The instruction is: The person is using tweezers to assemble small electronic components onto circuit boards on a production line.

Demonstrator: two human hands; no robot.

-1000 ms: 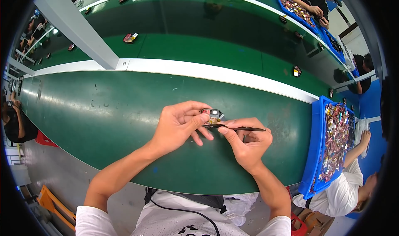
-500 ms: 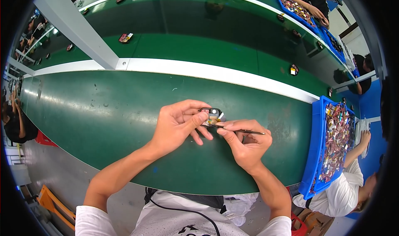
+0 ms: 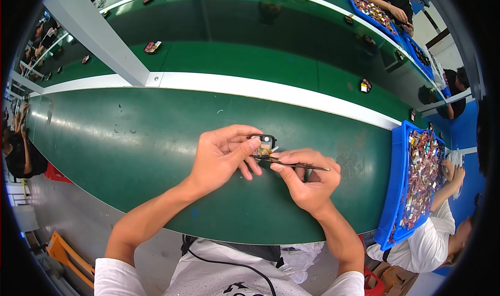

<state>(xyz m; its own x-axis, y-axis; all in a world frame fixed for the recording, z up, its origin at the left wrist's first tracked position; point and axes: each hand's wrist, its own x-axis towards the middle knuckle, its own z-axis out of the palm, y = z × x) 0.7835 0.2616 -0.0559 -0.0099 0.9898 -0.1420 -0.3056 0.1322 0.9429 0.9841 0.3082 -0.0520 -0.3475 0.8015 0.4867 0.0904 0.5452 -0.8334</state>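
Above the green tabletop, my left hand (image 3: 221,155) grips a small black electronic casing (image 3: 267,138) between thumb and fingers. Its inner side faces up and shows circuit parts and a bit of yellow. My right hand (image 3: 312,179) is closed round a pair of thin dark tweezers (image 3: 307,166), held almost level. The tweezers' tips reach the casing's lower edge, close to the left fingers. What the tips touch is too small to make out. A small pale piece sticks out at the casing's right side.
A blue bin (image 3: 397,192) full of small wired parts (image 3: 418,176) stands on the right. Beyond the white rail (image 3: 250,91) runs a green conveyor belt (image 3: 234,64) with scattered casings (image 3: 152,47). A grey post (image 3: 99,35) rises at left. Co-workers sit around.
The casings on the belt have shifted slightly left. The casing in my left hand is turned a little, and the tweezers have moved slightly at its lower edge. Both grips stay the same.
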